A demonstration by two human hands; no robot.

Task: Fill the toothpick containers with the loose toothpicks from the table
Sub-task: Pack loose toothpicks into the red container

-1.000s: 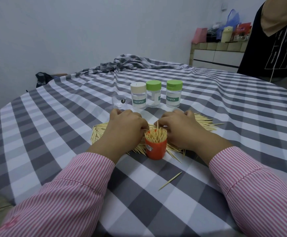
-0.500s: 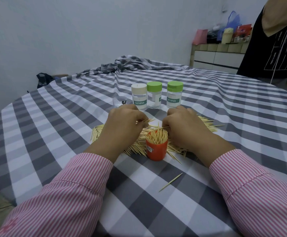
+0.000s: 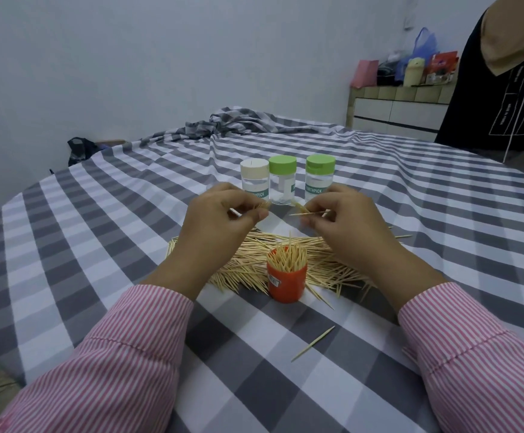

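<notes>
A round table (image 3: 67,276) under a grey-and-white checked cloth fills the view, with a dark-clothed person (image 3: 504,98) standing at two o'clock beside a low cabinet (image 3: 395,114). A broad heap of loose toothpicks (image 3: 248,260) lies at the centre. The left hand (image 3: 220,223), raised above the heap at eleven o'clock, pinches a small bundle of toothpicks between curled fingers and thumb; the right hand (image 3: 345,223), at one o'clock, likewise pinches a few toothpicks. At twelve o'clock stand three clear capped containers (image 3: 287,182) in a row, one cream-lidded, two green-lidded. At six o'clock of the heap stands an orange container (image 3: 286,284), upright, packed with toothpicks. A single stray toothpick (image 3: 313,343) lies nearer.
</notes>
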